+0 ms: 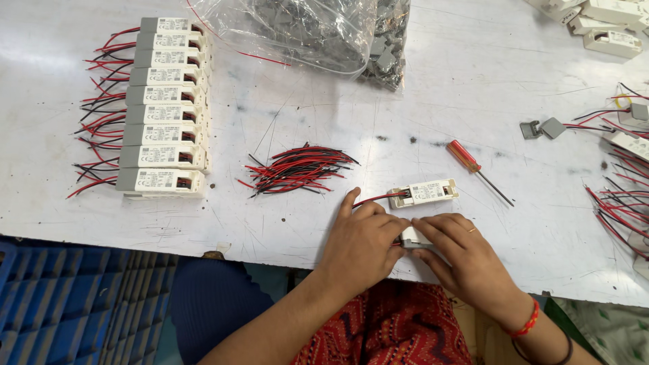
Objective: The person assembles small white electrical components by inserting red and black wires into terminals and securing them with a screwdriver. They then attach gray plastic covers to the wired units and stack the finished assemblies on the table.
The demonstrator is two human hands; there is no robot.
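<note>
**White plastic module pinched between two hands at the bench edge**

White plastic, small and boxy, the module (pixel 410 237) sits near the front edge of the scuffed white table (pixel 473 81), mostly hidden under the fingers. The left hand (pixel 362 243) curls over its left end and the right hand (pixel 460 253) closes on it from the right, both gripping narrowly; a red wire runs out from under the left fingers. It looks light and rigid, probably a snap-fit shell, so it is best held by its long side walls and not by the thin leads, which would bend or pull loose.

Just behind the hands lies a second white module (pixel 424 192) with red and black leads. A red-handled screwdriver (pixel 473 165) rests near its right, round enough to roll. A loose bundle of red and black wires (pixel 297 169) lies to the left, soft and easily scattered.

Open table lies between the bundle and the stacked row of finished modules (pixel 165 108) at far left. The near edge is close, so a slip could drop the part into the lap. A clear bag of grey parts (pixel 324 30) crowds the back.
</note>
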